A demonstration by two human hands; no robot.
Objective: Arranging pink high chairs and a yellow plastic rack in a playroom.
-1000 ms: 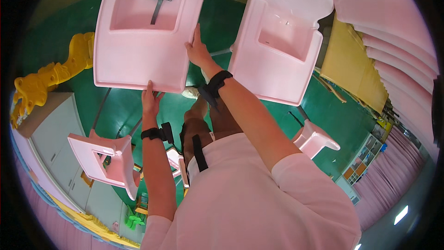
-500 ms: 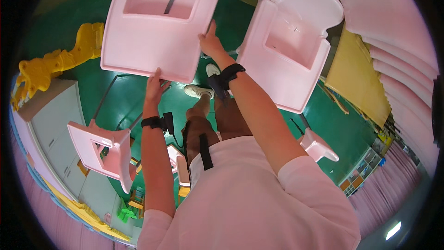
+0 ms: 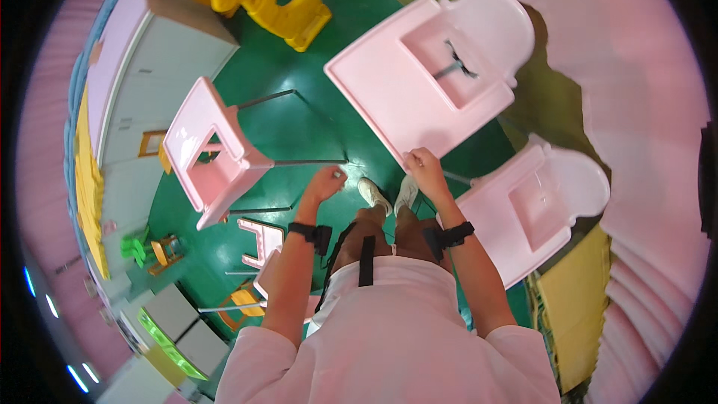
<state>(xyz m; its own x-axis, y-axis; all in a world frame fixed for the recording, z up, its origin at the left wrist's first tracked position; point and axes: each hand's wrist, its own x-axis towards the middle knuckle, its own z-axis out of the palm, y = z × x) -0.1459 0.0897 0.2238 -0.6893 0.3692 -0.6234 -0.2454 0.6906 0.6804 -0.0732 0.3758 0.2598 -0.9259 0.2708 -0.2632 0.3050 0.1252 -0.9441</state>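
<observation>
A pink high chair [image 3: 389, 90] with a wide tray and a dark harness strap in its seat stands ahead of me, right of the middle. At the tray's near corner is my right hand [image 3: 425, 170], its fingers curled in; they are not wrapped round the edge, and I cannot tell whether they touch it. My left hand [image 3: 326, 183] hangs over the floor with curled fingers and nothing visible in them, close to a leg of another pink high chair [image 3: 224, 116] on the left. A third pink high chair [image 3: 493, 206] stands beside my right forearm.
A yellow plastic play piece [image 3: 280, 15] lies at the far left by a white cabinet [image 3: 153, 82]. Small pink chair parts [image 3: 262, 243] and a wooden chair [image 3: 243, 303] are behind my left arm. Pink drapes [image 3: 628, 90] and a yellow panel [image 3: 576, 299] line the right.
Both hands have come off the strapped high chair's tray, drawn back and curled. My view has turned left, so the chairs now appear farther right and the cabinet shows more.
</observation>
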